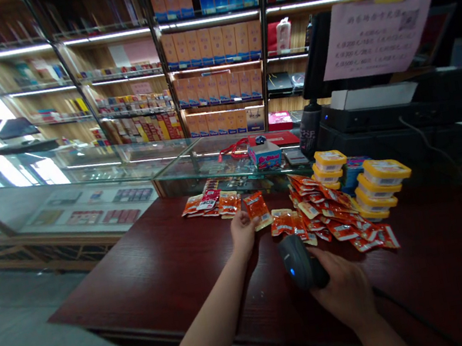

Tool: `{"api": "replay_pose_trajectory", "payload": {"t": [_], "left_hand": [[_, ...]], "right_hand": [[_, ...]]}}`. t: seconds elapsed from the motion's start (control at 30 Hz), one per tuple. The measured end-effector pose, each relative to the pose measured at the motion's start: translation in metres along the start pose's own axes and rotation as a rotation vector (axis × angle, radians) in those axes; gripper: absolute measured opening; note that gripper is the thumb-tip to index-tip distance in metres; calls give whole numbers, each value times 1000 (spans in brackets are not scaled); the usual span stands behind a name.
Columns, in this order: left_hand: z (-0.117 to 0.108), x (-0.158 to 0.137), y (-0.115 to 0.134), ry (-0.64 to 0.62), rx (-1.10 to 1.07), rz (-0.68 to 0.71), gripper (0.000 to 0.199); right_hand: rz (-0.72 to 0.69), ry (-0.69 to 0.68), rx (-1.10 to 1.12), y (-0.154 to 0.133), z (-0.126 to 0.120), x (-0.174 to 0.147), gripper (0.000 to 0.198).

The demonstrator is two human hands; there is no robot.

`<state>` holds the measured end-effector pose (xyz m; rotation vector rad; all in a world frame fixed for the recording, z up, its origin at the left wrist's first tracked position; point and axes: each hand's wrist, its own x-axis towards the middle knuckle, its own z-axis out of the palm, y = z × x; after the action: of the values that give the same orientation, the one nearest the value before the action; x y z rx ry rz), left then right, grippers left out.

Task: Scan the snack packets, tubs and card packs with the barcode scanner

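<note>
My left hand [244, 231] is closed on the edge of an orange snack packet [258, 210], which is tilted up from the dark wooden counter [176, 266]. In my right hand [344, 284] is a black barcode scanner [298, 262] with a blue light, its head pointing toward the packets. To the right lies a heaped pile of orange snack packets [326, 207], with a few more packets [287, 224] at its near left edge. A smaller group of packets [209, 203] rests beyond my left hand, one of them red.
Yellow-lidded tubs [379, 185] stand stacked on the right, beside a shorter stack of tubs [328, 167]. Behind them is a monitor [315, 56] with a paper notice [376, 34]. A glass display case [175, 162] borders the counter's far side, holding up a small colourful box [266, 155].
</note>
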<state>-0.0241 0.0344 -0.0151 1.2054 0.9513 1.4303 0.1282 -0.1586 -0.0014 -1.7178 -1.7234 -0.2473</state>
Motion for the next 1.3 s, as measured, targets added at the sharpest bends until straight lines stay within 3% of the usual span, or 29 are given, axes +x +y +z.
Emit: {"api": "replay_pose_trajectory", "payload": {"t": [0.17,0.27,0.37,0.5,0.63,0.87,1.0,1.13,1.3], "left_hand": [[1,-5,-4,37,0,47,28],[1,-3,-6,45,-59,26,29],[1,-1,-8,48,-93,20,31],[2,-2,-7,43,-97,39,29],[1,-3,-4,84,36,72,20],[2,-4,-2,51,-50,36,30],[2,-3,-2,47,-64,48,29],[1,-3,-2,43,-98,53,27],[0,-5,-1,61,-121,21,29]], "right_hand": [[139,-112,53,-8,-13,8,29],[249,-157,228,-12,-23,14,32],[265,-193,445,-14,-31,17,37],[298,-222,507,-17,-35,18,34],[285,-227,474,-19,-36,17,33],[264,-206,351,-20,-35,15,28],[232,-153,159,-15,-27,11,28],[104,-56,-48,-2,-12,3,28],[-27,37,-126,8,1,-5,33]]}}
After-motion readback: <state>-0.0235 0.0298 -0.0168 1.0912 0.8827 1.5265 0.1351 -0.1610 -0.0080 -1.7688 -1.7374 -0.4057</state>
